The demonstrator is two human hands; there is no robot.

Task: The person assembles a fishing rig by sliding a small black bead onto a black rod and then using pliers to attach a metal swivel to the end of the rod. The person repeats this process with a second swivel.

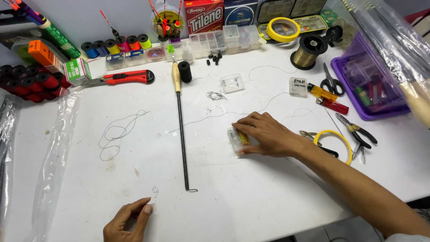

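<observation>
Two bare forearms, left hand (126, 220) and right hand (265, 134) ungloved, ringless

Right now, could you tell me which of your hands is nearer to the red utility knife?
Left. The left hand rests at the table's near edge, well below the red utility knife; the right hand lies farther right, over a small clear packet.

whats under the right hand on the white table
A small clear plastic packet with a yellow strip lies under the right hand's fingers. Only its left end shows; the palm covers the rest.
</observation>
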